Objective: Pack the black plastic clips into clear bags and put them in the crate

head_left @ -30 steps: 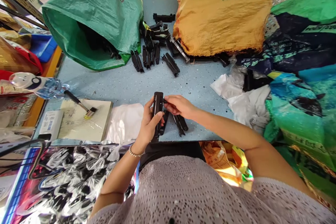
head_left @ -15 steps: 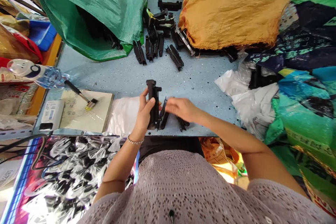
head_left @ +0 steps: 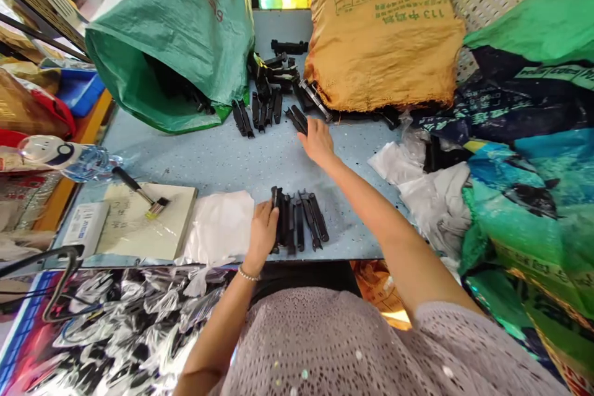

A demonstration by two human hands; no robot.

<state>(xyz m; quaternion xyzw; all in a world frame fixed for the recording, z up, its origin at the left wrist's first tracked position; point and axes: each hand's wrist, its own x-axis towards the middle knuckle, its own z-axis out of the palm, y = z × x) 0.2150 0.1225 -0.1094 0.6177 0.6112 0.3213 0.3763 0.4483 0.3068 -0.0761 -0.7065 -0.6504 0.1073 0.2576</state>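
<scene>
Near the front edge of the table, my left hand (head_left: 263,230) is closed on a long black plastic part (head_left: 277,204), its fingers at the part's left side. Several similar slim black parts (head_left: 312,219) lie side by side just to the right of it. Farther back, my right hand (head_left: 318,141) has its fingers closed at the near end of a black forked part (head_left: 297,117); the fingertips are partly hidden. Beyond and to the left is a loose pile of black parts (head_left: 264,108).
Black parts show inside the open green sack (head_left: 169,43) at back left. An orange sack (head_left: 385,31) stands at back right. On the left are a brush (head_left: 139,192), a paper pad (head_left: 179,223), plastic bags (head_left: 220,223) and a bottle (head_left: 74,158). Crumpled bags (head_left: 431,192) lie at right.
My right hand has moved away from the front parts to the forked part farther back. My left hand has lowered the upright black part among those at the front. The view has shifted.
</scene>
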